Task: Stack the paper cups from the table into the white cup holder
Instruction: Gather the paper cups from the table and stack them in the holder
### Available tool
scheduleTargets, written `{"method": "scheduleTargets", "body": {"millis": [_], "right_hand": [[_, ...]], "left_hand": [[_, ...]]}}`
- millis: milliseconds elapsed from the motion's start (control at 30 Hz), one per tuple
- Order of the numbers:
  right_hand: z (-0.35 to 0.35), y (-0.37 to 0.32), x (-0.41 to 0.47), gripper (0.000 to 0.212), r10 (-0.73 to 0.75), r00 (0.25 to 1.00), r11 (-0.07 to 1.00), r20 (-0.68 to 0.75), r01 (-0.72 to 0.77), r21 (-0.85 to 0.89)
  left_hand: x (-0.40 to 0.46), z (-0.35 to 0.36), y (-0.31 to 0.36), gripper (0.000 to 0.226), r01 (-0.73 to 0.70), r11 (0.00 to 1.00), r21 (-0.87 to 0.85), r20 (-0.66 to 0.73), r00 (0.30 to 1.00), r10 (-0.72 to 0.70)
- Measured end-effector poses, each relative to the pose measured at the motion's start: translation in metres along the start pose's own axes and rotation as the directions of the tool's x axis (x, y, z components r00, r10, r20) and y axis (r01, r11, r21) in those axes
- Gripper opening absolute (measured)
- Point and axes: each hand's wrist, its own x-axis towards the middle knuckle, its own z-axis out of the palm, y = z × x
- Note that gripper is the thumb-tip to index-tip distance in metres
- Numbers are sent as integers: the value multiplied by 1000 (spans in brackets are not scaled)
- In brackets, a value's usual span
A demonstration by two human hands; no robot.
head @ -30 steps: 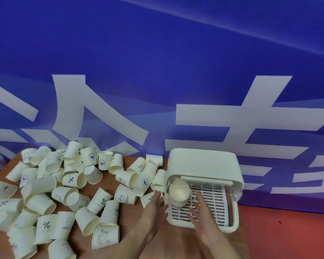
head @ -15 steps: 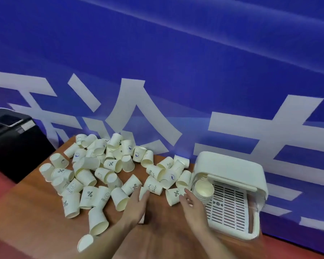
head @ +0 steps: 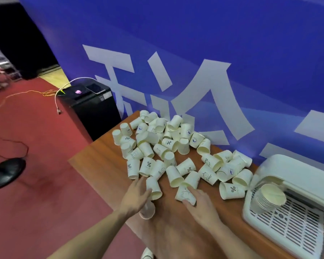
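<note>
Left hand (head: 137,196): fingers spread and laid against the side of a lying paper cup (head: 153,186); a second, blurred cup (head: 147,210) sits under the palm at the bench edge. Whether the fingers close round either cup cannot be told.

Right hand (head: 200,203): fingers curled over a tipped paper cup with a drawn figure (head: 185,195), thumb beneath it; the hand holds this cup low over the bench (head: 94,157).

Beyond both hands: a loose heap of paper cups (head: 168,146), most lying on their sides, some rim down, several printed with a percent sign or a blue mark. The heap reaches back to the blue banner (head: 195,53) with white lettering.

To the right of the right hand: one percent-marked cup (head: 232,190) on its side, just beside the white cup holder (head: 288,221). A nested stack of cups (head: 267,198) lies tilted in the holder's left part, over its slotted tray.

Below the left forearm: another cup (head: 147,254) near the frame's lower edge, off the bench.

Further left of the left hand: red floor (head: 36,146), a black cabinet (head: 94,109) with a white cable (head: 64,90), and a round black stand base (head: 6,172).
</note>
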Motion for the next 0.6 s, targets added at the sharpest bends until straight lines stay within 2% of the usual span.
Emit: {"method": "scheduleTargets", "body": {"millis": [233, 333, 433, 500, 600], "right_hand": [[35, -33, 24, 55, 82, 997, 992, 1, -82, -100], [47, -37, 37, 51, 115, 992, 953, -46, -123, -278], [52, -42, 43, 44, 105, 992, 855, -66, -124, -504], [55, -45, 47, 44, 118, 993, 785, -22, -107, -610], [61, -48, 50, 49, 127, 992, 705, 26, -72, -705]], "left_hand": [[38, -1, -51, 76, -58, 994, 90, 194, 980, 39], [60, 3, -75, 87, -108, 988, 107, 288, 955, 73], [78, 11, -91, 92, -111, 985, 135, 353, 934, 57], [86, 11, -93, 85, -110, 980, 165, 382, 923, 40], [87, 5, -84, 61, -53, 979, 197, 382, 924, -27]]}}
